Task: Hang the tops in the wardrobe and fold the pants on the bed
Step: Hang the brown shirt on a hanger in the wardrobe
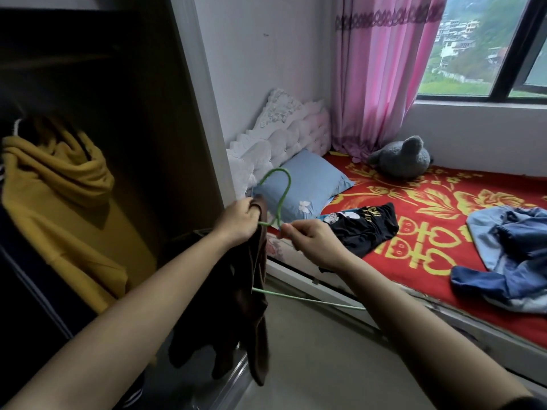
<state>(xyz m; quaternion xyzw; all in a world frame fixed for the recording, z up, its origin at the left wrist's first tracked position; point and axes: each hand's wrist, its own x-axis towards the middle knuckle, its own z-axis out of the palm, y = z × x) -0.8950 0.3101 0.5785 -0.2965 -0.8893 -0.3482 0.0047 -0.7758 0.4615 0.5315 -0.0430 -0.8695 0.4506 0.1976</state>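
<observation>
My left hand (pixel 238 220) grips the neck of a dark brown top (pixel 236 315), which hangs down over my forearm in front of the wardrobe (pixel 142 119). My right hand (pixel 310 241) pinches the green wire hanger (pixel 282 187) just below its hook. The hanger's lower bar shows beneath my hands, partly hidden by the top. A mustard hoodie (pixel 59 202) hangs inside the wardrobe. On the red bedspread (pixel 429 208) lie a black printed top (pixel 367 226) and crumpled blue jeans (pixel 509 255).
A blue pillow (pixel 307 184) leans on the padded white headboard (pixel 284 134). A grey plush toy (pixel 405 158) sits by the pink curtain (pixel 381 69) under the window. The wardrobe's sliding-door track (pixel 236 377) runs along the floor near my left arm.
</observation>
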